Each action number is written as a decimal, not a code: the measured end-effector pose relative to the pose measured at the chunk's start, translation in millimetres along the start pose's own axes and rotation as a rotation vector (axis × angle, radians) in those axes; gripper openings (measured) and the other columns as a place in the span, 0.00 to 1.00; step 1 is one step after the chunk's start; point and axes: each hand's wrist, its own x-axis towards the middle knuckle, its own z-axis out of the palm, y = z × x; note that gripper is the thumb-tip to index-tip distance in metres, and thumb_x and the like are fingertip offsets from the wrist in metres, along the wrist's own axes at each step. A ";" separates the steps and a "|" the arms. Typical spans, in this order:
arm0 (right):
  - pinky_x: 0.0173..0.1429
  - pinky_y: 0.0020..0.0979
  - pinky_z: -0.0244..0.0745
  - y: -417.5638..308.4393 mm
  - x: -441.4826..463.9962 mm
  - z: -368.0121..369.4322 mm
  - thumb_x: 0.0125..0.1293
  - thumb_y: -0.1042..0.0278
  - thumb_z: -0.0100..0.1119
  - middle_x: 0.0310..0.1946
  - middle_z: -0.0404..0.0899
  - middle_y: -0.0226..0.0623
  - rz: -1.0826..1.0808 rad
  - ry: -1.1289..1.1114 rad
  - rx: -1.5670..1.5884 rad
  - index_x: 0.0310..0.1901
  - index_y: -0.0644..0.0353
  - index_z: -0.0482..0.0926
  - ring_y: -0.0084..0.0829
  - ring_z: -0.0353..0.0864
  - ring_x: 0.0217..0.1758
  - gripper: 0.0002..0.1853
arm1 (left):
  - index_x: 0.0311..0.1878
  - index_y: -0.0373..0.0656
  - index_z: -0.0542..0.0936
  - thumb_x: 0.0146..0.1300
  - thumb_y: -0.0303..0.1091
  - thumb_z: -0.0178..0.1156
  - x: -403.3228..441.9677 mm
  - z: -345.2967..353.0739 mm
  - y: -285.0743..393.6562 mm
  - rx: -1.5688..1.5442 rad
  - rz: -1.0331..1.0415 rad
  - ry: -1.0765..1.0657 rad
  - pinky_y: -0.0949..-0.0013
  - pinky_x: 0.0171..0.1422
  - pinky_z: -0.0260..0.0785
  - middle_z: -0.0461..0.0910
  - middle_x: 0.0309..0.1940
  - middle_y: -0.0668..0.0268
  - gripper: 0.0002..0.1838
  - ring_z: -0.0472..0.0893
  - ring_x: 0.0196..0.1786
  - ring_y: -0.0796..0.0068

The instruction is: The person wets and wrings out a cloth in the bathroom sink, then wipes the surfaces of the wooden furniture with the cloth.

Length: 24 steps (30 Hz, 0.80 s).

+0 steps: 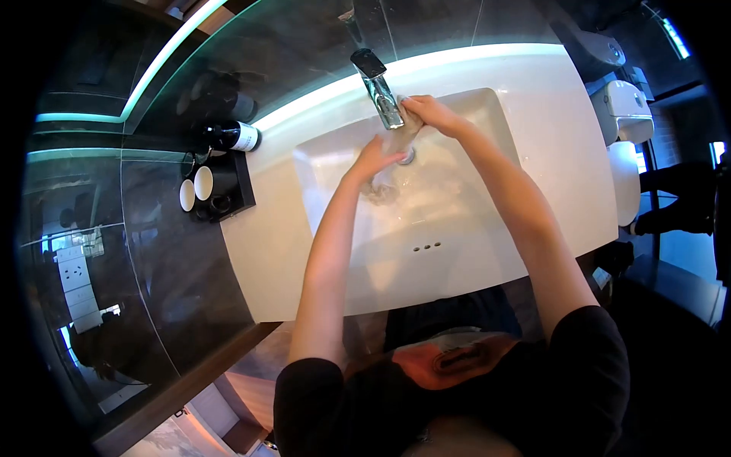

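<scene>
Pale item: upper centre of the frame, at the spout's mouth; the pale item (412,128) looks thin, limp and partly see-through, probably wet, its material too blurred to name.
Right hand: the right hand (432,114) grips its upper end, apparently to keep it within the stream's reach.
Left hand: the left hand (373,158) is lower, fingers toward the item near the drain plug (407,155); whether it grasps, I cannot tell.
Faucet: the faucet (382,95) overhangs the basin (464,228), presumably so water falls inside.
Tray corner: left of frame, the bottle (242,137) and black tray (242,185) with 2 white cups (202,183) sit aside, likely away from splashes.
</scene>
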 end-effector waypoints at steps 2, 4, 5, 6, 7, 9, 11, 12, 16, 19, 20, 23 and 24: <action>0.48 0.30 0.67 -1.0 7.3 -16.4 0.65 0.51 0.42 0.40 0.75 0.33 -0.037 -0.049 -0.113 0.49 0.57 0.72 0.24 0.74 0.38 0.20 | 0.47 0.38 0.73 0.49 0.49 0.61 21.3 17.7 3.8 -0.205 -0.061 -0.201 0.68 0.50 0.64 0.75 0.42 0.60 0.27 0.74 0.47 0.65; 0.50 0.27 0.65 -5.9 -6.8 -33.3 0.62 0.56 0.44 0.42 0.74 0.35 -0.069 0.121 0.063 0.48 0.60 0.72 0.25 0.73 0.42 0.19 | 0.47 0.38 0.73 0.51 0.51 0.59 40.5 22.4 14.7 -0.296 -0.145 -0.397 0.71 0.48 0.64 0.76 0.41 0.62 0.27 0.74 0.46 0.69; 0.49 0.26 0.65 -9.6 -17.9 -41.8 0.61 0.58 0.45 0.42 0.74 0.37 -0.120 0.236 0.138 0.48 0.61 0.72 0.26 0.72 0.43 0.19 | 0.47 0.39 0.74 0.52 0.51 0.58 47.4 21.3 24.2 -0.288 -0.206 -0.492 0.73 0.47 0.64 0.76 0.40 0.63 0.27 0.74 0.45 0.71; 0.49 0.25 0.65 -8.6 -27.0 -50.6 0.60 0.59 0.46 0.43 0.73 0.38 -0.170 0.349 0.213 0.48 0.62 0.71 0.26 0.72 0.44 0.19 | 0.47 0.39 0.74 0.53 0.52 0.57 50.6 22.3 30.6 -0.279 -0.270 -0.586 0.74 0.46 0.64 0.76 0.40 0.64 0.26 0.74 0.44 0.73; 0.47 0.25 0.66 9.4 -26.5 -61.0 0.57 0.64 0.48 0.43 0.73 0.39 -0.188 0.593 0.262 0.48 0.60 0.72 0.27 0.71 0.46 0.18 | 0.47 0.39 0.74 0.54 0.51 0.56 50.4 24.3 28.4 -0.456 -0.262 -0.513 0.74 0.46 0.64 0.76 0.41 0.64 0.25 0.74 0.44 0.74; 0.46 0.26 0.66 69.2 -21.9 -77.0 0.56 0.66 0.49 0.42 0.73 0.38 -0.078 0.886 0.052 0.49 0.58 0.71 0.26 0.71 0.45 0.17 | 0.46 0.39 0.74 0.57 0.50 0.53 49.0 23.4 23.6 -0.797 -0.247 -0.349 0.75 0.46 0.64 0.76 0.41 0.65 0.24 0.74 0.45 0.75; 0.45 0.26 0.66 106.2 -18.3 -67.6 0.56 0.67 0.50 0.41 0.74 0.36 0.095 0.913 0.009 0.49 0.57 0.71 0.26 0.71 0.44 0.17 | 0.53 0.43 0.70 0.60 0.48 0.47 55.5 25.9 20.9 -1.110 -0.168 -0.337 0.74 0.51 0.60 0.73 0.47 0.65 0.23 0.71 0.50 0.75; 0.45 0.27 0.67 114.4 -24.0 -46.7 0.57 0.67 0.50 0.41 0.74 0.35 0.212 0.795 0.073 0.49 0.58 0.71 0.25 0.71 0.44 0.17 | 0.56 0.45 0.68 0.61 0.47 0.45 57.2 27.4 18.2 -1.266 -0.128 -0.327 0.74 0.54 0.58 0.72 0.50 0.65 0.23 0.70 0.52 0.74; 0.38 0.25 0.69 163.7 12.6 46.9 0.61 0.63 0.51 0.33 0.76 0.33 -0.169 0.430 0.009 0.44 0.61 0.73 0.22 0.74 0.35 0.14 | 0.58 0.40 0.65 0.60 0.41 0.45 43.1 34.3 20.8 -1.328 -0.107 -0.297 0.69 0.56 0.58 0.69 0.53 0.64 0.24 0.68 0.55 0.73; 0.40 0.26 0.72 149.1 22.9 48.1 0.63 0.64 0.50 0.31 0.77 0.34 0.030 0.376 -0.143 0.44 0.62 0.73 0.25 0.76 0.33 0.13 | 0.50 0.39 0.70 0.57 0.31 0.50 33.1 20.2 14.5 -0.755 -0.150 -0.125 0.70 0.52 0.63 0.75 0.42 0.63 0.17 0.73 0.46 0.73; 0.42 0.28 0.73 141.9 17.7 50.0 0.63 0.65 0.49 0.32 0.77 0.35 0.057 0.305 0.042 0.44 0.63 0.73 0.26 0.77 0.34 0.13 | 0.48 0.39 0.71 0.56 0.30 0.51 27.8 13.5 13.7 -0.595 -0.167 -0.059 0.70 0.50 0.64 0.76 0.40 0.64 0.15 0.74 0.44 0.73; 0.46 0.33 0.76 96.3 -9.3 47.1 0.64 0.68 0.45 0.34 0.77 0.41 0.117 0.196 0.384 0.42 0.67 0.73 0.32 0.79 0.36 0.12 | 0.43 0.39 0.71 0.56 0.28 0.51 18.7 0.6 5.8 -0.903 -0.228 0.082 0.74 0.44 0.67 0.76 0.35 0.66 0.10 0.75 0.39 0.77; 0.45 0.32 0.76 100.1 -9.7 43.9 0.64 0.68 0.45 0.33 0.77 0.41 0.064 0.229 0.388 0.42 0.67 0.72 0.32 0.79 0.36 0.12 | 0.41 0.39 0.71 0.57 0.28 0.50 16.5 0.1 5.9 -1.011 -0.245 0.129 0.76 0.42 0.68 0.76 0.34 0.66 0.09 0.75 0.37 0.78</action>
